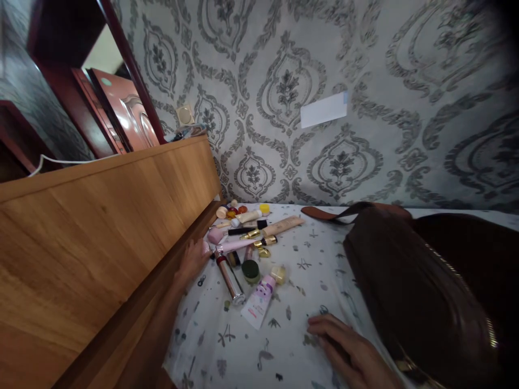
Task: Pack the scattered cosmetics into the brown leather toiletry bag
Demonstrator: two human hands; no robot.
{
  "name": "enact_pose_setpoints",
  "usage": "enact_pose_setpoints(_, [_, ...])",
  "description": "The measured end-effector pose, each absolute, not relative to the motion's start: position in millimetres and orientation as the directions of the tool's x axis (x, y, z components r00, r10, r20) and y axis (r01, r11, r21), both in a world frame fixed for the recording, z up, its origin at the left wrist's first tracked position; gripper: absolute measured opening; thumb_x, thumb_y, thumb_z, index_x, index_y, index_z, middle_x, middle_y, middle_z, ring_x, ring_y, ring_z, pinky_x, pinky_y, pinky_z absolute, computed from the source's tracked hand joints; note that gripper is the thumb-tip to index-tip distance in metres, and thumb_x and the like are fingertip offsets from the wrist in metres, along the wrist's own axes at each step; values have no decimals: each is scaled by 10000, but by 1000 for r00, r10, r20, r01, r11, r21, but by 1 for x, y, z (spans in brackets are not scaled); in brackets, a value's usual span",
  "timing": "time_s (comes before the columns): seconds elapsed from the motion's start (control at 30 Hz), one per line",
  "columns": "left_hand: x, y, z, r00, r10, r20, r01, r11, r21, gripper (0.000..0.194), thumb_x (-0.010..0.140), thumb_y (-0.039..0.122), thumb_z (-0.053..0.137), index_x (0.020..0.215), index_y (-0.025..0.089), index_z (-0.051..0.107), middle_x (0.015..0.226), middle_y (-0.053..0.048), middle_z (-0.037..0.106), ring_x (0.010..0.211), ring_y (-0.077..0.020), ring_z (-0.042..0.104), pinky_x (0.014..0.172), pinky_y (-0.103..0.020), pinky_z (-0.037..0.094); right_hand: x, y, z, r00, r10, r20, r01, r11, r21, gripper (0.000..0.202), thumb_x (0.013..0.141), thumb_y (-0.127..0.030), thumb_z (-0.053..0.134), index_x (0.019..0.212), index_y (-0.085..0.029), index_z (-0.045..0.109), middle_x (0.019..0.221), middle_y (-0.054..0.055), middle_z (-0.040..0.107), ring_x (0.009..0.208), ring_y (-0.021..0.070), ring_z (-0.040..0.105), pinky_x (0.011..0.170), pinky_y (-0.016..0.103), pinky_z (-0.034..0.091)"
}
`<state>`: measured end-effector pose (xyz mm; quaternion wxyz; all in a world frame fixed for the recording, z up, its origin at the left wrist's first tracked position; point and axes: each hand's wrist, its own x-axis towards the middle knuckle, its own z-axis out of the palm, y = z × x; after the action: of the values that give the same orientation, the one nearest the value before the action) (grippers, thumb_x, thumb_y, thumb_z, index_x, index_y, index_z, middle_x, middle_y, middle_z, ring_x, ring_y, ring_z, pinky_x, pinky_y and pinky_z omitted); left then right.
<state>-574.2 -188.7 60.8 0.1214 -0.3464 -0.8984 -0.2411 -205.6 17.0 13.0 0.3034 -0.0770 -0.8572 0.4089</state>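
Note:
At the left edge of the cosmetics pile, my left hand (192, 260) has its fingers closed around a small pink item (206, 248), partly hidden by them. Close by lie a pink puff-like piece (215, 235), a silver tube with a red band (231, 281) and a long pink tube (235, 246). A dark-lidded jar (251, 270) and a white and purple squeeze tube (258, 303) with a cream cap are nearer to me. My right hand (351, 346) rests on the patterned sheet (284, 346), loosely bent, fingers apart from any item.
A dark brown bag (413, 281) with a gold zipper and a strap (324, 214) lies at the right. Along the left runs a wooden board (113, 227). Behind stands a patterned wall (279, 151). A beige tube (283, 225) and gold lipsticks (265, 242) lie farther back.

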Motion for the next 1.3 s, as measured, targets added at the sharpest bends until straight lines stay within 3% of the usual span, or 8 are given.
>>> enact_pose_setpoints(0.2, [-551, -197, 79, -753, 499, 429, 658, 562, 501, 546, 883, 477, 546, 1338, 175, 533, 1260, -160, 573, 1198, -326, 530, 1023, -473, 409, -206, 18, 18, -800, 367, 474, -133, 662, -738, 292, 921, -445, 542, 893, -260, 766, 970, 109, 771, 908, 268, 748, 786, 322, 632])
enact_pose_setpoints(0.43, [-545, -171, 79, -690, 615, 381, 668, 338, 664, 403, 827, 436, 635, 1157, 210, 681, 1043, -63, 710, 972, -241, 648, 878, -357, 511, -205, 15, 17, -766, 374, 523, -161, 676, -719, 231, 917, -384, 562, 913, -254, 752, 942, 96, 769, 902, 254, 748, 806, 306, 623])
enact_pose_setpoints(0.6, [-539, -151, 77, -746, 481, 461, 637, 309, 706, 489, 766, 399, 699, 1214, 213, 634, 1218, -105, 634, 1197, -307, 519, 1081, -469, 376, -205, 13, 16, -779, 371, 505, -151, 670, -726, 206, 912, -321, 541, 910, -267, 740, 944, 82, 767, 905, 251, 744, 790, 310, 622])
enact_pose_setpoints(0.77, [-518, -144, 79, -745, 525, 412, 566, 171, 807, 533, 878, 519, 550, 1313, 211, 550, 1269, -105, 631, 1108, -249, 616, 960, -384, 494, -208, 13, 23, -792, 370, 486, -144, 660, -737, 221, 905, -309, 524, 893, -254, 737, 937, 92, 760, 909, 254, 739, 791, 306, 612])
enact_pose_setpoints(0.9, [-482, -134, 81, -674, 708, 209, 192, -106, 976, 540, 887, 532, 534, 1327, 219, 532, 1257, -102, 662, 995, -241, 680, 797, -359, 572, -209, 13, 28, -828, 379, 414, -109, 616, -781, 226, 912, -323, 511, 895, -237, 719, 904, 85, 741, 866, 240, 722, 774, 307, 595])
enact_pose_setpoints(1.0, [-451, -121, 84, -601, 796, 70, -209, -241, 948, 482, 864, 467, 624, 1267, 207, 579, 1217, -90, 689, 995, -251, 689, 778, -370, 594, -206, 10, 30, -856, 401, 326, -49, 566, -823, 252, 929, -386, 503, 941, -224, 696, 920, 82, 730, 853, 234, 701, 773, 326, 578])
enact_pose_setpoints(1.13, [-412, -100, 86, -432, 897, -90, -563, -190, 805, 402, 915, 468, 593, 1174, 164, 636, 1076, -102, 743, 930, -269, 723, 658, -326, 604, -200, 6, 31, -858, 460, 228, 19, 473, -881, 399, 924, -469, 528, 1211, -201, 600, 1067, 113, 710, 965, 255, 675, 874, 394, 548])
enact_pose_setpoints(1.3, [-369, -76, 82, -212, 956, -203, -715, -10, 699, 529, 1012, 515, 347, 1123, 99, 655, 945, -150, 761, 816, -270, 749, 532, -274, 568, -197, 4, 33, -785, 538, 306, -68, 415, -907, 633, 919, -485, 558, 1447, -203, 355, 1276, 146, 601, 1086, 255, 620, 888, 398, 542])
